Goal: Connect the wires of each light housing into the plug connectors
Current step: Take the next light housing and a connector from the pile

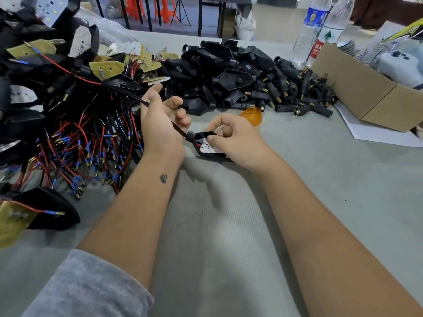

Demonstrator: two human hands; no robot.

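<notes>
The grey tabletop [229, 236] lies bare in front of the person, between both forearms and out to the right. A large heap of wired light housings [57, 99] crowds its left side, red and black leads spilling toward the left wrist. A pile of black plug connectors [251, 81] spans the far middle, with a cardboard box [366, 97] and two water bottles [320, 26] at far right. An orange lens [251, 116] sits just beyond the right hand [238, 139], whose fingers pinch one light housing [206, 144] at centre, its stem pointing up-left. The left hand [160, 120] has its fingers loosely curled around the housing's black wire [160, 110], which runs diagonally up-left.
</notes>
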